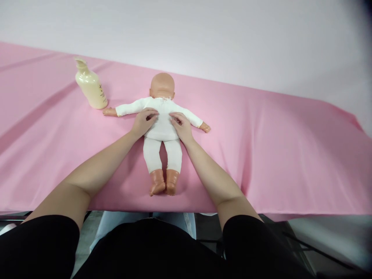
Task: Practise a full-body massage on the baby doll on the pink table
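Observation:
A baby doll [161,126] lies face down with its head away from me. Its body is white cloth, while the head, hands and feet are tan plastic. Both arms stretch out sideways and the legs point toward me. On the left side of its back rests my left hand [143,121], fingers bent and thumb apart from them. My right hand [182,126] touches the right side of the back in much the same curved shape. Neither hand visibly holds anything; the fingertips rest on the white cloth, a narrow strip of back between them.
A pale yellow pump bottle [91,88] stands beyond the doll's left-hand side, close to its outstretched hand. Pink cloth [279,155] with soft folds covers the table. A white wall [203,35] rises behind it, and the table's front edge is near my body.

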`<action>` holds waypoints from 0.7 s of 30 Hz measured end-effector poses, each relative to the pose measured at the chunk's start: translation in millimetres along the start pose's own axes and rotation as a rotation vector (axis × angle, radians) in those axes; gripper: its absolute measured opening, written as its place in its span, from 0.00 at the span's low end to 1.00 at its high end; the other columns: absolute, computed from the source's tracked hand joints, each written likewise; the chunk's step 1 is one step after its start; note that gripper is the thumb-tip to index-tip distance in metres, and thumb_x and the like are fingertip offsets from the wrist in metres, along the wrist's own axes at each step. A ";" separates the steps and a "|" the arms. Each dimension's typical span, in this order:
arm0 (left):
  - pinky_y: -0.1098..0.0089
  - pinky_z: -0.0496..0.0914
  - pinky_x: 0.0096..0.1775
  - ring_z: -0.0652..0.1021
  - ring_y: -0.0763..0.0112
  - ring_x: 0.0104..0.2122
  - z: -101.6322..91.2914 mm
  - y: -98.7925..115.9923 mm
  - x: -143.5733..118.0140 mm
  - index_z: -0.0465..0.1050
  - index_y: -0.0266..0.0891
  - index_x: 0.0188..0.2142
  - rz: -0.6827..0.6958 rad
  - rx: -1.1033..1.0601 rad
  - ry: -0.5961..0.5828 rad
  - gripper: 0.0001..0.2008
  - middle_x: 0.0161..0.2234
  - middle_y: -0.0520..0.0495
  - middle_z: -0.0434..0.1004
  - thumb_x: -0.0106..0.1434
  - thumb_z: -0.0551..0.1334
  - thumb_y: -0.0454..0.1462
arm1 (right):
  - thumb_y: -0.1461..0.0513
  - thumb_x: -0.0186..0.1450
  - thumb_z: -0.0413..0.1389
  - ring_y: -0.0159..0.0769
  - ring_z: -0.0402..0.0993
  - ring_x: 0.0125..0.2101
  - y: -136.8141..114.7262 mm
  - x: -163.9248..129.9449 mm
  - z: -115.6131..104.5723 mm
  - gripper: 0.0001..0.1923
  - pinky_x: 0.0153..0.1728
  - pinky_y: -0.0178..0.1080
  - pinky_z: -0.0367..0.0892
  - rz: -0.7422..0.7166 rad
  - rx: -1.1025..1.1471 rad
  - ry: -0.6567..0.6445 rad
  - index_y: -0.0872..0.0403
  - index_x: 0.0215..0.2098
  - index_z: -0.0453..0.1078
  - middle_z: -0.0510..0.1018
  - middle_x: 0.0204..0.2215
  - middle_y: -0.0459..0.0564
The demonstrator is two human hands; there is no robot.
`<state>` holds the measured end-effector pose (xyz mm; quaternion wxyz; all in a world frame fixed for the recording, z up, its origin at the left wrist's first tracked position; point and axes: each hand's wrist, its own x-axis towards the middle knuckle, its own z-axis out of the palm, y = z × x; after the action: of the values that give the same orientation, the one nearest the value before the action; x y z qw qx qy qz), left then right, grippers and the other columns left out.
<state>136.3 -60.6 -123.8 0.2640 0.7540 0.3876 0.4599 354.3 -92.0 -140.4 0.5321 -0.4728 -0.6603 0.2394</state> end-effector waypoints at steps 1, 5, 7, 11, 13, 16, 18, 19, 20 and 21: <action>0.64 0.74 0.46 0.79 0.66 0.44 -0.2 0.5 -0.1 0.80 0.39 0.40 -0.005 -0.006 -0.001 0.09 0.48 0.43 0.80 0.64 0.61 0.32 | 0.41 0.65 0.58 0.43 0.75 0.46 1.0 0.6 -0.4 0.23 0.52 0.49 0.72 0.005 -0.001 -0.002 0.48 0.44 0.78 0.79 0.47 0.53; 0.64 0.74 0.47 0.80 0.65 0.44 -1.0 1.0 -0.1 0.81 0.39 0.39 -0.014 -0.032 0.005 0.09 0.46 0.44 0.82 0.63 0.61 0.31 | 0.43 0.66 0.57 0.42 0.75 0.44 3.3 1.6 -1.4 0.21 0.51 0.49 0.72 0.026 0.000 0.000 0.49 0.42 0.79 0.79 0.46 0.54; 0.64 0.74 0.48 0.80 0.65 0.45 -1.1 0.6 0.1 0.81 0.39 0.39 -0.013 -0.027 0.002 0.10 0.45 0.44 0.82 0.64 0.60 0.31 | 0.44 0.66 0.58 0.43 0.75 0.44 3.4 1.2 -1.1 0.20 0.51 0.49 0.73 0.024 0.008 0.007 0.50 0.42 0.79 0.80 0.46 0.54; 0.62 0.74 0.52 0.80 0.63 0.50 -0.9 -0.9 0.6 0.81 0.38 0.42 0.003 -0.013 0.001 0.12 0.49 0.43 0.81 0.65 0.59 0.31 | 0.44 0.66 0.58 0.41 0.75 0.42 5.8 0.4 0.6 0.22 0.50 0.50 0.74 0.033 0.008 0.037 0.49 0.49 0.77 0.76 0.55 0.55; 0.61 0.74 0.54 0.79 0.61 0.53 -0.6 -2.4 1.2 0.81 0.39 0.47 -0.006 0.000 0.004 0.15 0.54 0.42 0.80 0.64 0.59 0.32 | 0.43 0.64 0.59 0.39 0.75 0.40 8.8 0.5 1.1 0.27 0.49 0.51 0.75 0.058 0.011 0.051 0.47 0.55 0.74 0.71 0.62 0.55; 0.60 0.74 0.55 0.77 0.59 0.57 -0.1 -5.6 2.3 0.79 0.39 0.52 -0.027 0.015 -0.008 0.18 0.59 0.41 0.76 0.64 0.58 0.32 | 0.43 0.63 0.59 0.39 0.75 0.39 12.8 1.1 0.7 0.29 0.52 0.54 0.74 0.078 0.027 0.037 0.48 0.57 0.73 0.70 0.64 0.56; 0.59 0.73 0.57 0.76 0.58 0.58 -0.1 -8.1 2.8 0.79 0.39 0.52 -0.024 0.016 -0.019 0.19 0.59 0.41 0.76 0.65 0.58 0.32 | 0.43 0.64 0.59 0.40 0.75 0.41 13.7 1.3 -0.1 0.27 0.55 0.56 0.73 0.077 0.030 0.023 0.48 0.54 0.75 0.71 0.63 0.56; 0.58 0.72 0.59 0.76 0.58 0.59 -0.1 -9.3 3.0 0.79 0.39 0.53 -0.019 0.016 -0.022 0.19 0.60 0.41 0.76 0.65 0.58 0.32 | 0.43 0.64 0.59 0.41 0.75 0.42 13.8 1.2 -0.4 0.26 0.56 0.56 0.72 0.078 0.031 0.020 0.48 0.53 0.76 0.72 0.63 0.55; 0.58 0.72 0.59 0.75 0.58 0.60 -0.2 -10.3 3.0 0.79 0.40 0.54 -0.015 0.016 -0.025 0.19 0.60 0.41 0.75 0.65 0.58 0.32 | 0.43 0.64 0.59 0.41 0.75 0.43 13.8 1.0 -0.6 0.26 0.57 0.56 0.72 0.081 0.031 0.019 0.48 0.53 0.76 0.71 0.63 0.55; 0.57 0.72 0.59 0.75 0.57 0.60 -0.3 -11.3 2.9 0.78 0.40 0.55 -0.015 0.014 -0.026 0.20 0.62 0.42 0.74 0.65 0.58 0.32 | 0.43 0.65 0.59 0.42 0.75 0.45 13.9 0.7 -0.7 0.26 0.58 0.56 0.71 0.089 0.032 0.018 0.48 0.55 0.75 0.70 0.65 0.54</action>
<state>132.9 -51.9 -130.7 0.2670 0.7589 0.3929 0.4455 360.1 -85.4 -151.2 0.5345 -0.4952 -0.6299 0.2689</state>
